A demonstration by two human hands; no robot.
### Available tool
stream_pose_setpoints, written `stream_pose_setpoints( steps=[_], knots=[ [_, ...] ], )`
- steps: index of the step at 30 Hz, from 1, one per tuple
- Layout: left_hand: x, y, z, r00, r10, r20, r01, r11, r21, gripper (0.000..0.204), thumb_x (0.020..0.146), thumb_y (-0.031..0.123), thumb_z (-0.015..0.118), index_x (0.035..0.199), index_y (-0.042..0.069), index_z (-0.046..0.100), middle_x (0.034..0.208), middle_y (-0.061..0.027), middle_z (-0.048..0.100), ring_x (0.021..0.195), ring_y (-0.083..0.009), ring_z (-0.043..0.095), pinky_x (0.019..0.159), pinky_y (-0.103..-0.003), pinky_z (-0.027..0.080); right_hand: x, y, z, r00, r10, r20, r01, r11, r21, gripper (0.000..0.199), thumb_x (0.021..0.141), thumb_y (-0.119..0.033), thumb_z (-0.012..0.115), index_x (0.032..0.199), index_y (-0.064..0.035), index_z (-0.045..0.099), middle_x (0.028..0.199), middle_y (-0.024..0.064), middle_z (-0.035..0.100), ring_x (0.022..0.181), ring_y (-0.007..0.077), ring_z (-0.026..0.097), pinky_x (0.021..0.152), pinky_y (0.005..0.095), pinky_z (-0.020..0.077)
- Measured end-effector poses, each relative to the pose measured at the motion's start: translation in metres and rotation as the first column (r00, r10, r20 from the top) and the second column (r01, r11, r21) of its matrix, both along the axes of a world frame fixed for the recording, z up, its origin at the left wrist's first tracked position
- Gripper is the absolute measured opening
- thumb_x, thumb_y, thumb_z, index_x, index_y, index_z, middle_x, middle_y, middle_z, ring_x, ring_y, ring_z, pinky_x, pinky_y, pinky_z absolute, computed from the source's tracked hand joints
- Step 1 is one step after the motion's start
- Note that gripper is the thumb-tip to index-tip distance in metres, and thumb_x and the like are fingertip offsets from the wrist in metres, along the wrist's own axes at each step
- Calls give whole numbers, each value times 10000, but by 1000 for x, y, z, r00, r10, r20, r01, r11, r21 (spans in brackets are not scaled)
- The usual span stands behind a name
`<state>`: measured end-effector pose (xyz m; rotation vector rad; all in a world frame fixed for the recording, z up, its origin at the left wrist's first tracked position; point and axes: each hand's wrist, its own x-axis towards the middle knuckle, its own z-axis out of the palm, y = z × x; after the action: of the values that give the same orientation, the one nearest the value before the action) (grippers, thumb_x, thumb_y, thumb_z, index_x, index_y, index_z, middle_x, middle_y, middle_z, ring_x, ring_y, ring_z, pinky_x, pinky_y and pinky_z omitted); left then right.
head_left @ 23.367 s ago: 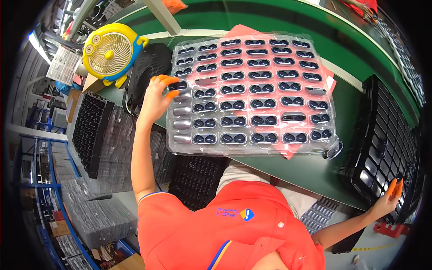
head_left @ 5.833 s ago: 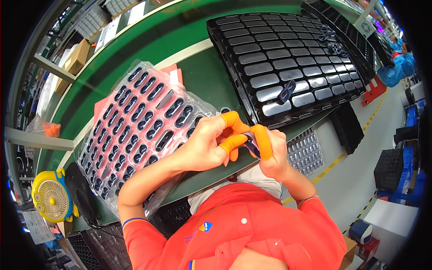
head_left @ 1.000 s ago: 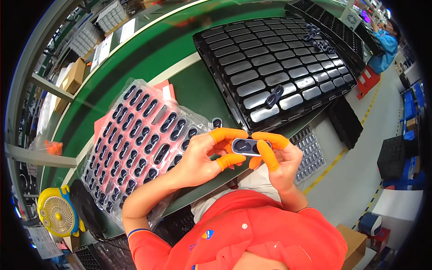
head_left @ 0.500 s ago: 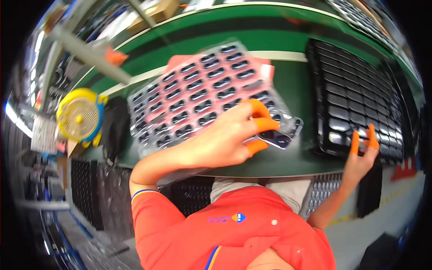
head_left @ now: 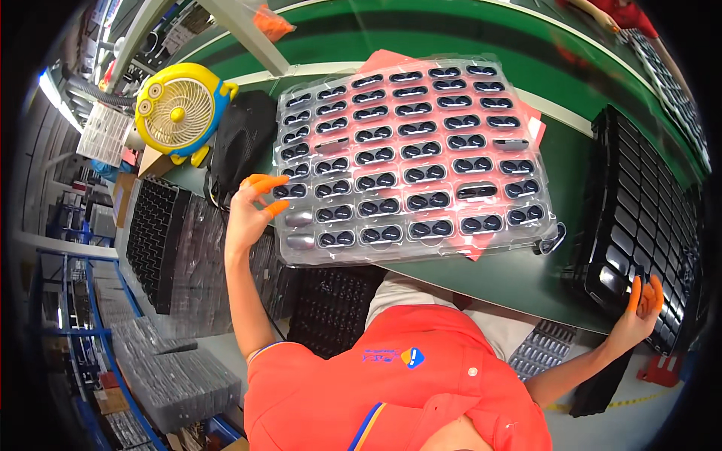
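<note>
Both hands have parted since a second ago, when they pinched one small dark part together. Now the left hand has its grip spread at the left edge of the clear blister tray, fingertips touching its rim. Far right, the right hand, fingers loosely spread, meets the black tray at its near edge. Green surface lies bare between them.
</note>
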<state>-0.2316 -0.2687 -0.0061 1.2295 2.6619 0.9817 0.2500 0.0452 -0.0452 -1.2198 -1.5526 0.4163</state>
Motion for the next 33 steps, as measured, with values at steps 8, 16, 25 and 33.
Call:
stream_pose_setpoints(
  steps=[8, 16, 25, 33],
  knots=[
    [34, -7, -7, 956, -45, -291, -14, 981, -196, 337, 629, 22, 733, 954, 87, 674, 933, -69, 575, 846, -213, 508, 650, -297, 446, -23, -32, 8, 968, -49, -248, 62, 997, 44, 265, 865, -23, 565, 1124, 30, 574, 1019, 85, 607, 746, 69, 501, 629, 167, 377],
    [48, 4, 19, 987, -71, -143, 49, 987, -152, 388, 654, 47, 737, 1028, 61, 631, 958, -88, 544, 754, -194, 542, 614, -292, 457, -45, -56, -11, 867, 231, -442, -304, 947, -101, 243, 858, 1, 553, 1095, 43, 585, 992, 104, 622, 703, 71, 500, 580, 166, 353],
    [95, 155, 38, 216, -677, 704, 536, 685, 493, 386, 778, 77, 662, 1121, -28, 521, 990, -79, 572, 887, -156, 576, 695, -268, 504, -96, -83, 20, 756, 353, -551, -525, 830, -188, 225, 802, 56, 601, 1026, 38, 610, 836, 32, 601, 659, 63, 527, 552, 165, 375],
    [192, 264, 46, -52, -713, 699, 804, 385, 453, 455, 793, 57, 641, 1210, -11, 473, 1108, -96, 556, 931, -176, 574, 725, -295, 509, -88, -65, 36, 635, 252, -730, -449, 889, -84, 203, 816, 5, 613, 1017, 34, 599, 809, 40, 591, 643, 72, 533, 517, 179, 408]
  ],
)
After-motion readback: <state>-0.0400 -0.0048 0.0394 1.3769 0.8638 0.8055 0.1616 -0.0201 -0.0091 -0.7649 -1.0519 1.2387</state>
